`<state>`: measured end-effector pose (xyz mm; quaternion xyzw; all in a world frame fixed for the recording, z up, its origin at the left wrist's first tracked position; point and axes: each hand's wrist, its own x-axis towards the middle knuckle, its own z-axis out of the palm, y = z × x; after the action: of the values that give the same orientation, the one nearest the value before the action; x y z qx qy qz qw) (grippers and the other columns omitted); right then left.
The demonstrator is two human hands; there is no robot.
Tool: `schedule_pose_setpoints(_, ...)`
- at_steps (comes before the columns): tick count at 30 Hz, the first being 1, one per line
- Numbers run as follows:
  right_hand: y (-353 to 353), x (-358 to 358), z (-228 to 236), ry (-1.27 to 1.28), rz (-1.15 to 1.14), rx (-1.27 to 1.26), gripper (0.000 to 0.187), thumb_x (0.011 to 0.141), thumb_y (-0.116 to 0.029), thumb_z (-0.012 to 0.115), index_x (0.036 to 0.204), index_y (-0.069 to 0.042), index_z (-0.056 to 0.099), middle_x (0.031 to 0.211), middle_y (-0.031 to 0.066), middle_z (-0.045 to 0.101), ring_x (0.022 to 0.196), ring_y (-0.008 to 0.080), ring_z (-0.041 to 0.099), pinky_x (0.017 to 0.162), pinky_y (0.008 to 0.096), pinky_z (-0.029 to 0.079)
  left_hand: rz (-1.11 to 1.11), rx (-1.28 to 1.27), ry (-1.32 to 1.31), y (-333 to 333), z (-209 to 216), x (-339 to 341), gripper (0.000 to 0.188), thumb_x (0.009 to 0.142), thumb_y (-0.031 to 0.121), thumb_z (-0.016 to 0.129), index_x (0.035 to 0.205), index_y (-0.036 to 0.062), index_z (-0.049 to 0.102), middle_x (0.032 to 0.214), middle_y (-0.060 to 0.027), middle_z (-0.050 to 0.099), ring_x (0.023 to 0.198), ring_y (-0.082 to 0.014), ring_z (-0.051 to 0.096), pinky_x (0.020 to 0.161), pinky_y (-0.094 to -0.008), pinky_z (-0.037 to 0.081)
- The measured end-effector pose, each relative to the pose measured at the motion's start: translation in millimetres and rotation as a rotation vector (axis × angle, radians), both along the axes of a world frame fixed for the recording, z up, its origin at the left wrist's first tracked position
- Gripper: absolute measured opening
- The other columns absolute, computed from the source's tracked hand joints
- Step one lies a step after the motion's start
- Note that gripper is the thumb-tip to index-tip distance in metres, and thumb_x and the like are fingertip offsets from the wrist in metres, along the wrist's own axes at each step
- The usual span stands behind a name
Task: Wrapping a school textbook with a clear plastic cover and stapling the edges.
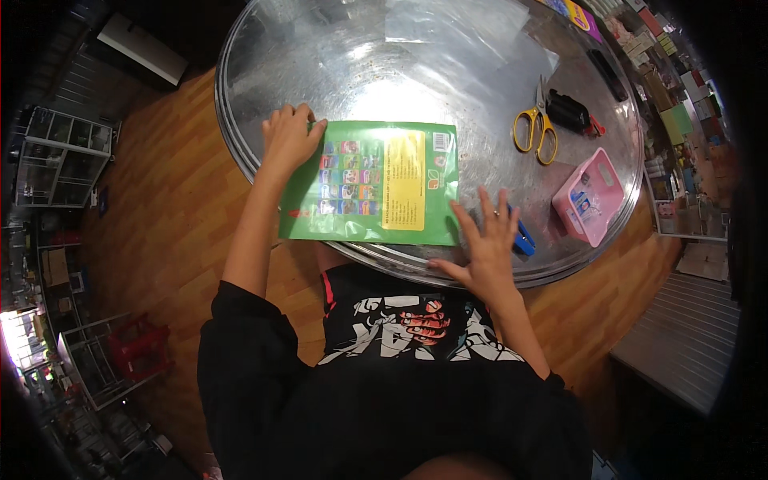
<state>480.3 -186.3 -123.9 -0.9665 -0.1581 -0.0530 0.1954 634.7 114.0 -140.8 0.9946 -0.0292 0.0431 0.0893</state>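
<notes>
A green book (440, 200), with small coloured pictures and a yellow text panel on its cover, lies near the front rim of a round metal table (344, 80). At the book's far left corner is my left hand (290, 144), its fingers curled and its thumb against the cover's edge; the fingertips' exact hold is partly hidden. My right hand (490, 252) hovers or rests by the near right corner, fingers spread, with nothing held in it. Partly behind that hand lies a blue tool (524, 240), perhaps a cutter or a stapler.
To the right lie yellow-handled scissors (534, 132), a black tape dispenser-like object (568, 110) and a pink basket (592, 200) with small items inside. Clear plastic sheets (460, 20) lie at the back, a dark bar (608, 76) at the far right. A red stool (140, 348) stands on the floor.
</notes>
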Motion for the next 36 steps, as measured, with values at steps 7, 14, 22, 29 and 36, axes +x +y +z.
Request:
schedule_pose_setpoints(7,-2.0,70.9,-14.7,-0.282,-0.064,-0.079,0.058,0.070,-0.033,0.067,0.121,-0.013,0.047,0.133,0.0174,0.031,0.126,0.0381,0.021,0.100,0.0535,0.016,0.094,0.033,-0.114,29.7,-9.7,-35.6,0.029,0.080,0.035,0.053,0.084,0.0063,0.057,0.085,-0.0129,0.057,0.085,-0.0297,0.052,0.074,-0.0433,0.034)
schedule_pose_setpoints(14,25.4,66.4,4.9,-0.198,-0.202,0.169,0.034,0.077,-0.027,0.061,0.101,-0.002,0.059,0.119,0.0213,0.046,0.115,0.0383,0.037,0.097,0.0432,0.027,0.239,-0.287,-0.035,9.1,-8.2,-134.5,0.027,0.080,0.030,0.055,0.082,0.0029,0.055,0.076,-0.0153,0.059,0.075,-0.0313,0.056,0.068,-0.0420,0.038)
schedule_pose_setpoints(22,52.0,70.9,-21.3,0.007,-0.211,0.020,0.050,0.078,-0.039,0.056,0.105,0.004,0.056,0.122,0.0268,0.043,0.118,0.0440,0.031,0.097,0.0491,0.026,0.166,-0.676,0.018,-25.7,-9.7,-186.4,0.021,0.080,0.023,0.057,0.084,0.0030,0.052,0.062,-0.0074,0.050,0.063,-0.0259,0.051,0.062,-0.0376,0.036)
schedule_pose_setpoints(29,41.9,51.6,-0.7,-0.247,-0.166,0.256,0.036,0.080,-0.028,0.059,0.097,0.004,0.057,0.100,0.0210,0.056,0.097,0.0316,0.050,0.085,0.0409,0.038,0.097,-0.607,0.062,-52.9,-1.7,-212.7,0.019,0.080,0.022,0.057,0.083,0.0034,0.052,0.064,-0.0085,0.050,0.064,-0.0260,0.051,0.063,-0.0374,0.037)
schedule_pose_setpoints(36,15.0,-7.3,5.0,1.079,-0.290,1.190,0.031,0.085,-0.023,0.054,0.102,0.003,0.053,0.076,0.0092,0.057,0.060,0.0143,0.058,0.047,0.0220,0.044,0.313,-0.508,-0.233,-57.9,3.8,-201.7,0.024,0.080,0.015,0.056,0.098,-0.0002,0.056,0.089,-0.0136,0.052,0.083,-0.0284,0.047,0.073,-0.0377,0.038)
